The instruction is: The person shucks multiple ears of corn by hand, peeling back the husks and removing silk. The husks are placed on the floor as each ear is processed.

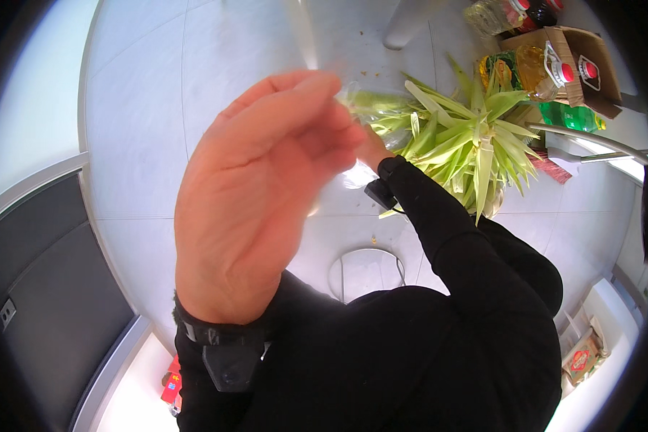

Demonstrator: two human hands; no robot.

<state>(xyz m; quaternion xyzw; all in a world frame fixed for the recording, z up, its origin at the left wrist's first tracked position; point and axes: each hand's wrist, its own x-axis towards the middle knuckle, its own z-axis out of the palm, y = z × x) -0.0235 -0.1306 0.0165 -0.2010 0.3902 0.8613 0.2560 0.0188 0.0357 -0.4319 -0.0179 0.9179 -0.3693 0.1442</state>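
My left hand [254, 183] is raised close to the camera, its palm side in view and its fingers curled and blurred. I see nothing held in it, but the inside of the curl is partly hidden. Lower down, my right hand [371, 147] reaches out beside a clear plastic bag [397, 137]. My left hand covers its fingers, so its grip cannot be made out. Right of it spreads a heap of long pale green leaves [464, 146], which look like corn husks. Another bundle of green [380, 101] shows through the plastic.
A cardboard box [575, 89], large oil bottles [534, 70] and a green bottle [569, 117] stand at the upper right. Near them runs a curved metal tube [588, 137]. A round metal frame [367, 270] is before my body. Dark panel [48, 270] at left.
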